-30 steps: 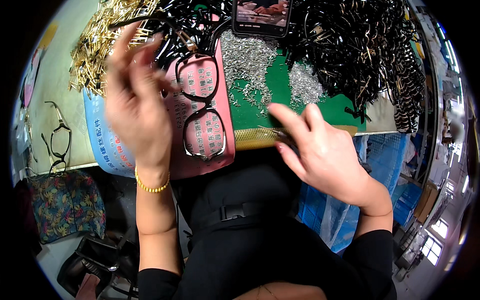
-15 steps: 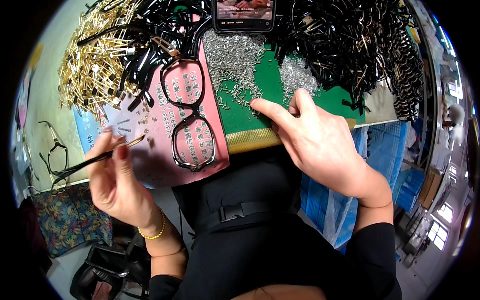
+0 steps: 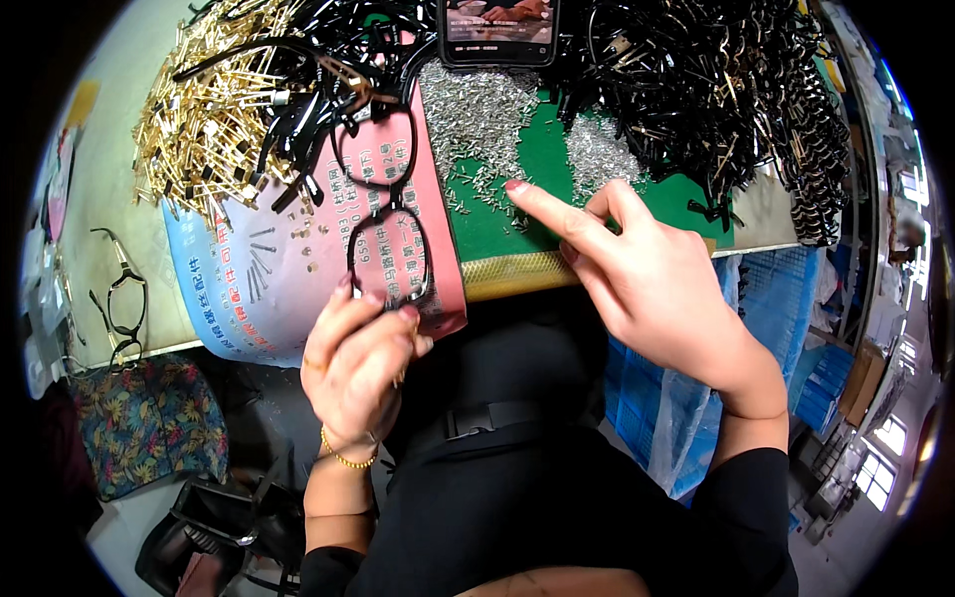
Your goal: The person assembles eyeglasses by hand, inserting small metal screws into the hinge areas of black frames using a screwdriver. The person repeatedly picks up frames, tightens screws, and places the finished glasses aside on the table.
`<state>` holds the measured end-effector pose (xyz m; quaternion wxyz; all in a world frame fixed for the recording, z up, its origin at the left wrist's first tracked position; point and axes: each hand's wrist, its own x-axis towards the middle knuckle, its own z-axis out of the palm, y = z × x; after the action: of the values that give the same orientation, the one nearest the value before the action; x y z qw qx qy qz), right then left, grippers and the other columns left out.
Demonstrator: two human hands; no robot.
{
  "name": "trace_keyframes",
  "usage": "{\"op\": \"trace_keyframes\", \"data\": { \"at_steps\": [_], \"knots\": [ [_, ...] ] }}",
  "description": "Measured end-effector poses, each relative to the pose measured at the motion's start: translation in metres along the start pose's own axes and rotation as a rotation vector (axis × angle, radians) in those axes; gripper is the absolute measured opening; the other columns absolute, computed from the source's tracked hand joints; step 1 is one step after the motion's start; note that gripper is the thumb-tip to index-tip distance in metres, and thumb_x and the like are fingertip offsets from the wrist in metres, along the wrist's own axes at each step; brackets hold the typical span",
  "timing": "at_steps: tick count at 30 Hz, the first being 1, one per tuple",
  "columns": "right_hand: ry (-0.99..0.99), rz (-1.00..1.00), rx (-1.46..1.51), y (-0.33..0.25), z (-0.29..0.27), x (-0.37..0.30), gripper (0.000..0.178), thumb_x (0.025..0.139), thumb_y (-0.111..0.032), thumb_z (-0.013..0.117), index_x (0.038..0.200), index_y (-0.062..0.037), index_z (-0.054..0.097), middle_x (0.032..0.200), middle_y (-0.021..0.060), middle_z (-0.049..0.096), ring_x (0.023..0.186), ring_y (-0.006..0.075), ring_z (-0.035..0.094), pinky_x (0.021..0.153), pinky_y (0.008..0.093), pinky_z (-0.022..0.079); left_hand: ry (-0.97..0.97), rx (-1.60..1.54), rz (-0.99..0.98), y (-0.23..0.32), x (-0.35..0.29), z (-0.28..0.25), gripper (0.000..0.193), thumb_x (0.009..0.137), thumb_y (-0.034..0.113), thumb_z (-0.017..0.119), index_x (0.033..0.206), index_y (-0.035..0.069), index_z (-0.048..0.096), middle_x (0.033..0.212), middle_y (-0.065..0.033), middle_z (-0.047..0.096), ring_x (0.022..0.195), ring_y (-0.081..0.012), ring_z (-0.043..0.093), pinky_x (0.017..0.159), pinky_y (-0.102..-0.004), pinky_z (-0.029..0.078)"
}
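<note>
My left hand (image 3: pixel 360 363) is closed at the near end of a black eyeglass frame (image 3: pixel 428 244), its fingertips pinching at the rim. Whatever else lies inside those fingers is hidden; the dark temple arm no longer shows. The frame lies over a pink and blue printed sheet (image 3: pixel 288 289), with one temple stretching up and to the left. Over the green mat (image 3: pixel 550 149), my right hand (image 3: pixel 647 279) has its index finger stretched out and the others loosely bent. That fingertip touches the edge of a spread of small silver screws (image 3: pixel 477 109); no grip on one is visible.
Gold temple parts (image 3: pixel 209 119) are heaped at the far left, black temples (image 3: pixel 686 90) at the far right. A phone (image 3: pixel 497 50) stands at the back. Finer silver pieces (image 3: pixel 600 154) form a second pile. Another eyeglass frame (image 3: pixel 126 298) rests at the left table edge.
My left hand has moved right to the eyeglass frame, and the black and gold temple arm it held has gone from sight. The frame has shifted slightly away. My right hand stays at the screws.
</note>
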<state>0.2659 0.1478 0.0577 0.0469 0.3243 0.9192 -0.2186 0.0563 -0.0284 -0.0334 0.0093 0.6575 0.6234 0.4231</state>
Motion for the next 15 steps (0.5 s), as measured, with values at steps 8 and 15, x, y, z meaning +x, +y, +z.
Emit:
{"op": "trace_keyframes", "data": {
  "at_steps": [8,15],
  "knots": [
    [-0.065,-0.345,0.077,-0.018,0.01,0.019,0.063,0.081,-0.004,0.068,0.141,-0.0222,0.059,0.137,0.0015,0.062,0.083,0.0296,0.067,0.06,0.0345,0.058,0.026,-0.229,-0.105,-0.014,0.015,0.002,0.031,0.078,-0.007,0.078,0.101,0.005,0.061,0.093,-0.0097,0.069,0.091,-0.0287,0.07,0.093,-0.0466,0.057],
    [-0.028,-0.429,0.062,-0.011,0.022,0.027,0.064,0.079,-0.003,0.068,0.141,-0.0186,0.059,0.14,0.0006,0.063,0.078,0.0299,0.064,0.056,0.0334,0.057,-0.041,-0.236,-0.108,-0.012,0.022,-0.003,0.024,0.085,-0.015,0.067,0.1,0.0,0.057,0.094,-0.0145,0.068,0.091,-0.0297,0.069,0.094,-0.047,0.055]
  ]
}}
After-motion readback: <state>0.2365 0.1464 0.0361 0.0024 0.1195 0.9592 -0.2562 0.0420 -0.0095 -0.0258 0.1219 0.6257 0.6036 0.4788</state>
